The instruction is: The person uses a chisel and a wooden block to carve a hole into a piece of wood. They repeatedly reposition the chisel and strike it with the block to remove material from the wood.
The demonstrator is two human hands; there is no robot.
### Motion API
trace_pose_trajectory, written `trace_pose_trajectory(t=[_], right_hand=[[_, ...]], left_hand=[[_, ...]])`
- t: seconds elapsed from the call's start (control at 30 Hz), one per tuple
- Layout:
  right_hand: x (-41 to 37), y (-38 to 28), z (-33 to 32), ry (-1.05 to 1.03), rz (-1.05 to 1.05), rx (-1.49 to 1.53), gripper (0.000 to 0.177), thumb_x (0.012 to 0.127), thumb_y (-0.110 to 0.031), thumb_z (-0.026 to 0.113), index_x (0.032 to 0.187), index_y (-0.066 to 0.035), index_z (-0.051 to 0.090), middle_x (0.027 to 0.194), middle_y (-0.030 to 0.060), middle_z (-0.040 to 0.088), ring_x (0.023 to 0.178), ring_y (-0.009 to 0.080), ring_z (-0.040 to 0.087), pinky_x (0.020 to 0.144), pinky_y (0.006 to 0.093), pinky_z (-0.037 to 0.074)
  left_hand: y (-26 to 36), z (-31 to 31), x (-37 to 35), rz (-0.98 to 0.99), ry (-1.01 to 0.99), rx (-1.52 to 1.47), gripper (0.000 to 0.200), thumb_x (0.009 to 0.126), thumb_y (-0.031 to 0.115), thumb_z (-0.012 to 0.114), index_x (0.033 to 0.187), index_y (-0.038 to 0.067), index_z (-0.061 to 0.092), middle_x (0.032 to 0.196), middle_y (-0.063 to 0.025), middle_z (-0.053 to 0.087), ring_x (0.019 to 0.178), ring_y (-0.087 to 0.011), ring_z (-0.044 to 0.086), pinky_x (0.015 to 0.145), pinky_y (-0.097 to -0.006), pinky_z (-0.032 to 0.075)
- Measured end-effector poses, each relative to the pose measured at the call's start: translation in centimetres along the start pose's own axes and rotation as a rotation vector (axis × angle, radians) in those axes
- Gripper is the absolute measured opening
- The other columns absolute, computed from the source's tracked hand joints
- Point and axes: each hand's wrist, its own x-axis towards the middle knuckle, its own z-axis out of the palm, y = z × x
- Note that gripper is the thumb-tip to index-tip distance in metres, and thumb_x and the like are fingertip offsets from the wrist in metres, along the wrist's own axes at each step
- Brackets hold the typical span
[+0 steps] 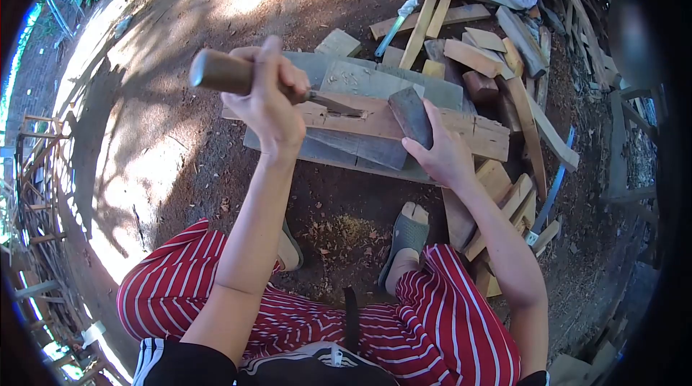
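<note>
My left hand (pixel 270 98) is wrapped round the wooden handle of a chisel (pixel 337 105). The thick handle sticks out to the left, and the steel blade slants down to the right. Its tip lies at a rough slot cut in a reddish wooden beam (pixel 447 125). Lying across the beam, right of the slot, is a dark wooden block (pixel 411 113). My right hand (pixel 445 154) grips that block from its right side, thumb along the near edge. Under the beam is a low bench of grey boards (pixel 310 142).
Wood offcuts (pixel 472 56) are heaped to the right of the bench. A blue-handled tool (pixel 390 34) lies beyond it, and a long blue strip, perhaps a saw blade (pixel 555 185), at the right. My sandalled foot (pixel 411 231) is on the dirt below the bench.
</note>
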Motion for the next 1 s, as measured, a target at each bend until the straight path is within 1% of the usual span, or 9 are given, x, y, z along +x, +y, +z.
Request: trace_pose_trajectory(t=[0.07,0.47,0.53,0.67,0.73,0.77,0.87,0.93,1.0], right_hand=[[-0.1,-0.1,-0.1,0.005,-0.001,-0.012,0.082,0.084,-0.047,0.064,0.15,-0.016,0.027,0.1,0.0268,0.068,0.093,0.0446,0.067,0.082,0.0524,0.052],[-0.2,-0.3,0.2,0.019,0.002,-0.021,0.08,0.083,-0.047,0.063,0.15,-0.02,0.028,0.092,0.0255,0.069,0.088,0.0453,0.067,0.078,0.0534,0.053],[-0.2,-0.3,0.1,0.017,0.013,-0.054,0.081,0.082,-0.047,0.064,0.15,-0.021,0.028,0.092,0.0254,0.069,0.087,0.0455,0.067,0.078,0.0536,0.052],[-0.3,-0.5,0.0,0.036,-0.039,-0.04,0.081,0.082,-0.047,0.064,0.149,-0.02,0.028,0.092,0.0239,0.07,0.085,0.0454,0.068,0.077,0.0531,0.053],[0.1,0.3,-0.5,-0.027,-0.055,0.115,0.081,0.081,-0.045,0.065,0.148,-0.019,0.029,0.099,0.0257,0.069,0.092,0.0455,0.067,0.08,0.0508,0.052],[0.6,0.1,-1.1,0.002,-0.13,0.225,0.08,0.081,-0.041,0.067,0.148,-0.016,0.03,0.113,0.0267,0.065,0.104,0.0412,0.065,0.089,0.0454,0.05],[-1.0,-4.9,-6.3,0.142,-0.223,0.39,0.082,0.081,-0.032,0.069,0.148,-0.008,0.028,0.125,0.0265,0.058,0.114,0.0372,0.061,0.098,0.0416,0.046],[-2.6,-8.8,-10.2,0.375,-0.457,0.458,0.082,0.081,-0.025,0.07,0.146,0.002,0.028,0.127,0.0245,0.056,0.116,0.033,0.059,0.101,0.0401,0.044],[-5.4,-14.1,-13.6,0.504,-0.64,0.718,0.085,0.08,-0.022,0.071,0.147,0.006,0.027,0.129,0.0244,0.056,0.113,0.0323,0.061,0.097,0.0415,0.047]], left_hand=[[-0.7,0.3,-0.5,0.02,-0.107,0.081,0.021,0.091,0.007,0.064,0.08,0.009,0.047,0.056,-0.0032,0.047,0.044,-0.0133,0.047,0.043,-0.0305,0.04],[-2.9,0.8,-0.8,0.025,-0.144,0.251,0.019,0.089,0.008,0.069,0.081,0.006,0.052,0.054,-0.0016,0.049,0.042,-0.0106,0.049,0.04,-0.0249,0.038],[-3.7,0.8,-1.0,0.174,-0.212,0.343,0.018,0.088,0.006,0.07,0.081,0.006,0.053,0.058,-0.001,0.052,0.044,-0.0095,0.05,0.041,-0.0245,0.039],[-3.4,1.5,-3.3,0.167,-0.239,0.249,0.019,0.085,0.003,0.073,0.082,0.007,0.055,0.067,0.0018,0.056,0.052,-0.0054,0.052,0.046,-0.0221,0.04],[-4.4,0.7,-3.9,0.153,-0.21,0.236,0.019,0.084,0.004,0.074,0.079,0.006,0.056,0.067,0.0022,0.057,0.057,-0.0041,0.051,0.051,-0.0225,0.042],[-4.3,0.6,-4.0,0.117,-0.188,0.239,0.02,0.083,0.005,0.076,0.075,0.005,0.057,0.067,0.0026,0.059,0.063,-0.0028,0.05,0.056,-0.0229,0.043],[-3.5,0.3,-4.9,0.222,-0.251,0.405,0.022,0.083,0.005,0.076,0.075,0.004,0.055,0.065,0.0007,0.055,0.063,-0.0029,0.046,0.056,-0.0232,0.042],[-3.0,0.7,-5.0,0.24,-0.238,0.411,0.025,0.085,0.005,0.074,0.073,0.005,0.053,0.065,0.0054,0.052,0.062,-0.0037,0.047,0.057,-0.0232,0.04],[-3.5,0.3,-5.2,0.199,-0.248,0.404,0.024,0.083,0.008,0.076,0.076,0.003,0.054,0.066,-0.0033,0.055,0.062,-0.0044,0.047,0.057,-0.0242,0.043]])
